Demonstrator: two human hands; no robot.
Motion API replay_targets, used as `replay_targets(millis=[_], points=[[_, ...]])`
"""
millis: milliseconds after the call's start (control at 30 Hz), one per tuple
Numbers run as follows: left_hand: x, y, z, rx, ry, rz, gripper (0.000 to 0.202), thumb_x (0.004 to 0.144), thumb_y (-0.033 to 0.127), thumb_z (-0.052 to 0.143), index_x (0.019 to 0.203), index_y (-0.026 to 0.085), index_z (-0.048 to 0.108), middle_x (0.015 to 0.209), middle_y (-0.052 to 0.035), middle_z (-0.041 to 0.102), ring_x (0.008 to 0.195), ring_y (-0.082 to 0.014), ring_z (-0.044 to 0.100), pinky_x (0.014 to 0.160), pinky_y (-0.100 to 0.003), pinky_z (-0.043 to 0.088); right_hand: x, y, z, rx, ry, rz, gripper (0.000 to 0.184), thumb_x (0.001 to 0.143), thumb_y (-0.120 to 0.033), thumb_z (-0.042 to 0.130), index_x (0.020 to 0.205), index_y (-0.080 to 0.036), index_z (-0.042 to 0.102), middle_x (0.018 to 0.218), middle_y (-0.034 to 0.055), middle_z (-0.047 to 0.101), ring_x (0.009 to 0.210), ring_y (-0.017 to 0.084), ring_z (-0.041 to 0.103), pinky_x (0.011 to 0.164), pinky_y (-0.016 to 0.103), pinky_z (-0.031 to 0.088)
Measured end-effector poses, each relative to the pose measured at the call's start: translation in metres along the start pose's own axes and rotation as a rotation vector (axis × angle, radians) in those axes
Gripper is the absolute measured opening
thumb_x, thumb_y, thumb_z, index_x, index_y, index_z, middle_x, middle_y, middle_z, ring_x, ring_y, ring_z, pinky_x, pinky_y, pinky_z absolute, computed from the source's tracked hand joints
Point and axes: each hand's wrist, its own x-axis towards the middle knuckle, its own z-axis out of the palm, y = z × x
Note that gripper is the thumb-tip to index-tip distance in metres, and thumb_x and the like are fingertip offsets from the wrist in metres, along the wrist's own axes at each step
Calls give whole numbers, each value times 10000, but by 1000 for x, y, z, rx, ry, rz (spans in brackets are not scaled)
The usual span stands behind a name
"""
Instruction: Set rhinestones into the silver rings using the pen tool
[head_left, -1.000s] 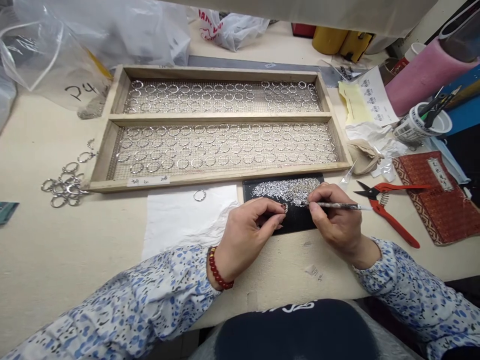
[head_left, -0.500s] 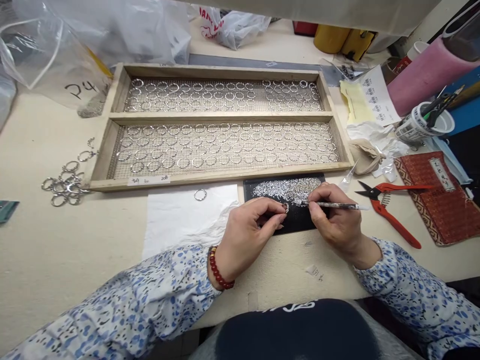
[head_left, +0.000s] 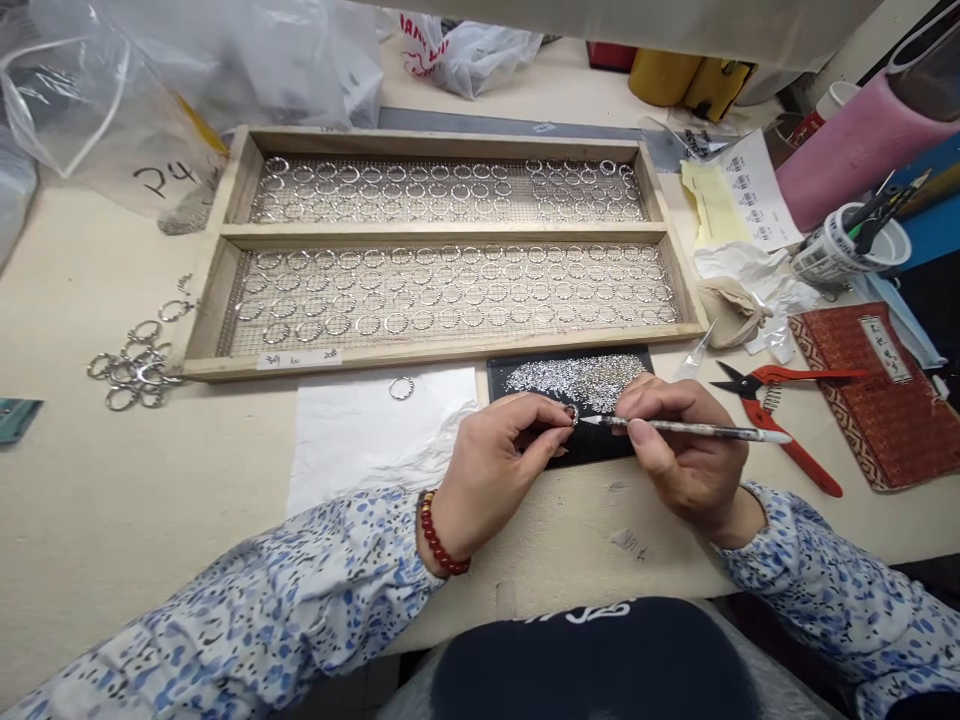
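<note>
My left hand [head_left: 501, 462] pinches a small metal ring [head_left: 571, 413] between thumb and fingers over a black pad [head_left: 600, 444]. My right hand [head_left: 681, 447] grips a thin pencil-like tool [head_left: 697, 430] whose tip points at that ring. A heap of tiny shiny stones [head_left: 571, 376] lies on the pad's far part. Beyond it a two-row wooden tray [head_left: 442, 236] with a wire mesh floor holds several rows of rings. A single ring [head_left: 400, 388] rests on a white paper sheet [head_left: 360, 432] to the left.
Loose rings [head_left: 135, 362] lie left of the tray. Red-handled snips [head_left: 780, 410], a red woven cloth [head_left: 870, 390] and a cup of tools [head_left: 847, 245] stand at the right. Clear plastic bags [head_left: 112, 100] fill the back left, a pink roll [head_left: 855, 140] the back right.
My right hand has drawn back slightly to the right and lowered, so more of the tool shows and its tip now points at the ring. The left hand has stayed put.
</note>
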Motion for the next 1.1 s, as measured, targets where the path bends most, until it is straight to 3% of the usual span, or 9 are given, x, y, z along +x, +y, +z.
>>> replay_targets(millis=[233,1100], points=[[0,-1,0,7,-7,15,108,801,87,651,854,168,700,919,-68,726,863,-191,706,797,-362,622,0,0,1,-17,-13,-22,147,782,-77,571,866,-196,589,735,7,579,681,150,578,636,355,496],[1,1,-1,27,-1,29,119,800,57,650,843,152,706,911,-61,732,847,-174,705,797,-342,611,1,-1,1,-10,-22,-27,167,766,-34,572,857,-173,591,733,7,567,680,151,568,639,360,468]])
